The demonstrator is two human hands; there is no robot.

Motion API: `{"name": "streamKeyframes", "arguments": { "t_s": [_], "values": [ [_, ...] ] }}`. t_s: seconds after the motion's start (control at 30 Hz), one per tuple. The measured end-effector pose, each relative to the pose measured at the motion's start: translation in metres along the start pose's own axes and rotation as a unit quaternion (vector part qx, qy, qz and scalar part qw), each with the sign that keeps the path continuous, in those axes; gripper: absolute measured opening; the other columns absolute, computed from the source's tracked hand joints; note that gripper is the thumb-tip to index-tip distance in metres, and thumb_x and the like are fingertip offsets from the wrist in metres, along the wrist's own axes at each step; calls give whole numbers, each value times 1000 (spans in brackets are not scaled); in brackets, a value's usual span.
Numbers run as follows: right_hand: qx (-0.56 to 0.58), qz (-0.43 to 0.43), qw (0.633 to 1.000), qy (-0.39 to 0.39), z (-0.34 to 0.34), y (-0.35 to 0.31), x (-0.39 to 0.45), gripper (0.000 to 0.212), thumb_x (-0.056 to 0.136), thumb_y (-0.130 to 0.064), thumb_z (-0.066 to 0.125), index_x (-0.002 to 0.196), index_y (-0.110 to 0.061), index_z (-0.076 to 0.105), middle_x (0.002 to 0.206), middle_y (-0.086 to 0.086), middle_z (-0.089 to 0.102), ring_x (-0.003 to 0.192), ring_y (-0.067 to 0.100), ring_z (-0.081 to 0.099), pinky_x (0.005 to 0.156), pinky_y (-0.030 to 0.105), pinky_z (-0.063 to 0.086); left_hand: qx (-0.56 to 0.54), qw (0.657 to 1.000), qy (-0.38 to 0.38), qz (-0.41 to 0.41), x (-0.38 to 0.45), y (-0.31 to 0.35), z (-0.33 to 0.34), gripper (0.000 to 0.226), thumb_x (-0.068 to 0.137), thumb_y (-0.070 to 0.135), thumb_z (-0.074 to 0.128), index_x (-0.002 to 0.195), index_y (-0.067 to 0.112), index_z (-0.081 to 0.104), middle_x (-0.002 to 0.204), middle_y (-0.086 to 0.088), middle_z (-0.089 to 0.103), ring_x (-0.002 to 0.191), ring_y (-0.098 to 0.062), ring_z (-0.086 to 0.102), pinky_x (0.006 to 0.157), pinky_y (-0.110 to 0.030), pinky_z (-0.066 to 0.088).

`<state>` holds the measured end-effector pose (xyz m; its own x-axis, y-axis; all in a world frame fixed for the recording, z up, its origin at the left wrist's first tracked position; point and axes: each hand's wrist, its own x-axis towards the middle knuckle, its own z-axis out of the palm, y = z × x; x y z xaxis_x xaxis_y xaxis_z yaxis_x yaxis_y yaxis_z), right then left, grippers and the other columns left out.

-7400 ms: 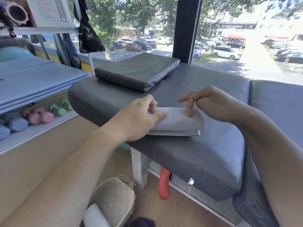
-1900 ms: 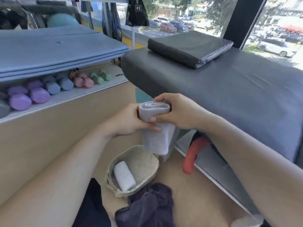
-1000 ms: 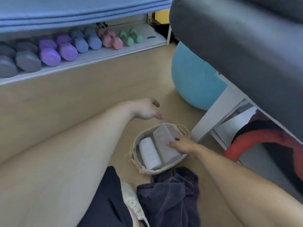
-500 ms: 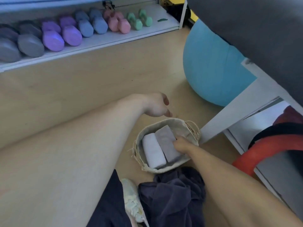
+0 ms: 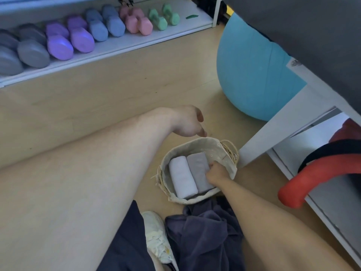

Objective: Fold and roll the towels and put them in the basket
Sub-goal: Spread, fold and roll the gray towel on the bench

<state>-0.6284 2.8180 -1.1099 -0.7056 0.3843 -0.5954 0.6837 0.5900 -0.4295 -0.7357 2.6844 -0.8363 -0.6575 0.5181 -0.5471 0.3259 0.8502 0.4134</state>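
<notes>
Down in the basket (image 5: 213,151), the right hand (image 5: 215,172) is curled against the right side of the grey rolled towel (image 5: 198,171); its fingers are tucked between the roll and the basket's lining, so it reads as a hold or a snugging press on that roll, though the fingertips themselves are hidden. The grey roll lies lengthwise, touching the white rolled towel (image 5: 182,179) on its left, the two side by side and filling most of the basket floor. The left hand (image 5: 188,124) hovers above the basket's far rim with its fingers loosely bent and nothing in it, apart from both towels. The basket sits on the wooden floor, just beside the white leg (image 5: 273,130) of the padded bench to its right, with a blue exercise ball (image 5: 252,71) beyond that. At the basket's near edge lies a crumpled dark purple towel (image 5: 205,235), unfolded, next to a pale shoe (image 5: 158,237). A red curved bar (image 5: 312,178) rests on the low shelf to the right, and coloured dumbbells (image 5: 78,36) line the shelf at the far left. As I judge it, two towels are rolled and stowed, the second being seated right now; the dark one on the floor appears to be what remains to fold, roll and add, and the room left for it looks tight
</notes>
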Motion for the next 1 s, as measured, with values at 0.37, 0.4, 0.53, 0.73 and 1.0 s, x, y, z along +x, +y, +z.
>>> {"name": "streamKeyframes", "arguments": {
  "t_s": [0.37,0.4,0.53,0.73,1.0],
  "values": [
    [-2,-69,995,-78,14,-12,-16,104,88,-43,74,162,-20,5,166,5,20,152,28,23,120,42,26,33,999,-8,7,-5,6,2,62,93,43,68,147,22,48,145,2,55,131,-24,51,100,-31,42],
    [-13,-82,993,-86,14,-10,-16,106,87,-42,75,162,-22,2,168,3,17,153,27,21,120,42,25,36,999,-10,8,-5,7,2,62,93,43,68,147,22,48,145,2,55,132,-24,51,101,-31,42],
    [-41,-132,984,-108,14,-1,-17,107,88,-38,75,162,-30,-2,168,2,13,152,28,23,120,43,29,44,999,-15,9,-5,7,3,62,92,44,68,147,23,48,145,2,55,132,-24,51,102,-32,42],
    [-58,-122,981,-142,13,-3,-16,103,87,-41,64,159,-39,-9,167,0,17,145,30,34,114,46,37,62,997,-34,17,-5,13,7,62,93,44,68,147,24,48,145,2,55,132,-23,50,104,-32,42],
    [-79,-106,986,-104,13,-7,-19,96,89,-49,59,162,-30,-2,170,-2,2,152,30,22,119,49,29,66,997,-25,19,-5,15,3,62,93,43,68,148,22,47,146,2,54,132,-23,51,101,-31,42]
  ]
}}
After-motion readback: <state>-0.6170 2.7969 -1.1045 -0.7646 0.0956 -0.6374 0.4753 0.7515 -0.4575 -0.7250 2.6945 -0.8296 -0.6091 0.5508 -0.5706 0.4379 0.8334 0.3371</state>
